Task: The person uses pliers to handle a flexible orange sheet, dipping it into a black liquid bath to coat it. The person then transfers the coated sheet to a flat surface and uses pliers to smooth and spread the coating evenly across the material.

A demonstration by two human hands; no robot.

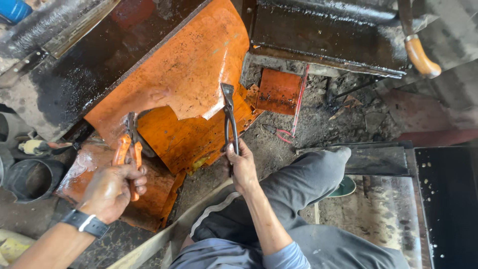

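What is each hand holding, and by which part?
The left hand holds orange-handled pliers by the handles. The right hand holds dark tongs by the handles. Both tools' jaws grip the orange sheet.

Glossy orange sheet (194,65), tongs (230,119), pliers (130,144)

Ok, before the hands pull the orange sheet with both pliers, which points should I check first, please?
1. Left hand closed around orange-handled pliers: ok.
2. Right hand closed around dark pincers: ok.
3. Orange-handled pliers biting the orange sheet edge: ok.
4. Dark pincers biting the sheet edge: cannot tell how firm.
5. Person's leg away from the sheet: ok.
6. Small red-handled pliers on the ground, out of the way: ok.
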